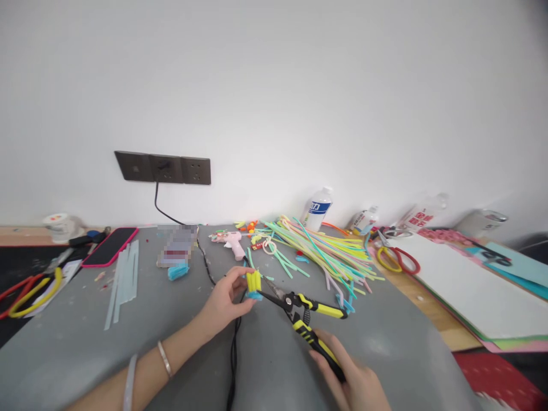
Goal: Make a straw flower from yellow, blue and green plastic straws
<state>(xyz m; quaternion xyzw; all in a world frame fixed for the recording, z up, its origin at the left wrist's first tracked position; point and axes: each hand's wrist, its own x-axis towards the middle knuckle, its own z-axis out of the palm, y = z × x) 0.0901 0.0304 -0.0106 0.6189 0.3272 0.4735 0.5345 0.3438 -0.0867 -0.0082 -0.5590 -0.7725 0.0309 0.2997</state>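
Observation:
My left hand (231,297) pinches a small bundle of yellow pieces (254,281) with a light blue piece (255,295) under it. In my right hand (346,374) is one handle of the black and yellow pliers (295,308); the other handle stands spread apart from it. The tips of the pliers point left and reach the lower part of the bundle; whether they grip it is too small to tell. Behind the hands lies a pink glue gun (234,244), and to its right a pile of pastel pipe cleaners (321,245).
Clear glue sticks (126,279), a pink-edged phone (110,246) and a blue bundle (178,271) lie left. A black cable (233,359) runs below my left hand. A bottle (317,209) stands at the wall. Red and yellow scissors (398,261) and white paper (483,285) lie right.

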